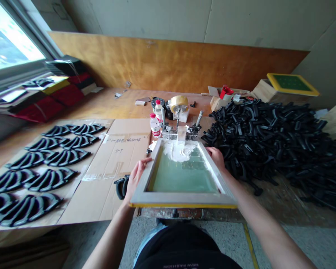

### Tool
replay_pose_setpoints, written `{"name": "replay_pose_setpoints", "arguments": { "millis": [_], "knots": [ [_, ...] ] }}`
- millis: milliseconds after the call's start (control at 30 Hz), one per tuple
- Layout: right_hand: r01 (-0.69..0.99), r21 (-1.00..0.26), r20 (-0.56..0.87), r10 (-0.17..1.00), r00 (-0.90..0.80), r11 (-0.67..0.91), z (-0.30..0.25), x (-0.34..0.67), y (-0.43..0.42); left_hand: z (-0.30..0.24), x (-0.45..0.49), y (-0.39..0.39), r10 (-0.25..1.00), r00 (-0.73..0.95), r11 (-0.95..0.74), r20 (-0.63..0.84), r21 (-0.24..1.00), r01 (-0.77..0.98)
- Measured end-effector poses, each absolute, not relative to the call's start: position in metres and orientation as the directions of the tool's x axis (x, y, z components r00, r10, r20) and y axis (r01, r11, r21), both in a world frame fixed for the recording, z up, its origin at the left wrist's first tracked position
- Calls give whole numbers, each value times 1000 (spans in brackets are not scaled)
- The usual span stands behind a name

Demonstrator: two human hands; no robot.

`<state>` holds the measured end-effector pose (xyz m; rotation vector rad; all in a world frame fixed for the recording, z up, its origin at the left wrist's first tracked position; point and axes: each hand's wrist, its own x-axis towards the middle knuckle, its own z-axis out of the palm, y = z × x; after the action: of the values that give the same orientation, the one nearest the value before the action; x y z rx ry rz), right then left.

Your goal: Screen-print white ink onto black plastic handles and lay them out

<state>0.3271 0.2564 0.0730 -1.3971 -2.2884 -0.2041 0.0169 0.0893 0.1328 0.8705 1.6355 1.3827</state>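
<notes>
A screen printing frame (184,198) with a grey border and a green mesh is in front of me, its far end at the metal clamp (182,132). White paste (179,151) is smeared on the mesh near that end. My left hand (136,177) grips the frame's left side, fingertips on its edge. On the right side my right hand (217,157) holds it too, its fingers partly hidden. A black curved plastic part (121,186) shows just left of my left hand; I cannot tell whether the hand touches it. What lies beneath the frame is hidden.
Black fan-shaped parts (50,177) lie in rows on cardboard (100,186) at the left. A large heap of black parts (268,138) covers the right. Red-capped bottles (155,127) and a tape roll (179,102) stand behind the clamp. A yellow-edged screen (292,83) lies at the back right.
</notes>
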Motion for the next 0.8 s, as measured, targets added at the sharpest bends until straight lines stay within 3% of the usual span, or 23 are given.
{"name": "replay_pose_setpoints", "arguments": {
  "millis": [100,167,267,367,433,533,633,800],
  "knots": [
    [834,-230,507,793,-338,502,95,313,281,97,18,70,883,-385,292,-269,956,3],
    [764,-262,481,766,-426,590,104,282,291,71,19,66,873,-376,330,-312,944,-16],
    [734,-242,277,771,-574,634,106,235,298,42,20,68,870,-361,363,-336,932,6],
    [742,-231,131,776,-618,630,96,220,288,27,18,71,865,-370,386,-339,921,59],
    [669,-224,135,703,-699,708,90,227,273,23,16,71,864,-374,393,-337,916,81],
    [446,-221,141,481,-866,868,93,247,250,20,15,71,870,-369,384,-327,919,91],
    [304,-258,116,342,-932,917,102,256,244,21,16,71,868,-374,387,-326,917,100],
    [416,-232,276,469,-839,879,91,251,241,29,18,70,860,-371,390,-350,920,35]
  ]
}}
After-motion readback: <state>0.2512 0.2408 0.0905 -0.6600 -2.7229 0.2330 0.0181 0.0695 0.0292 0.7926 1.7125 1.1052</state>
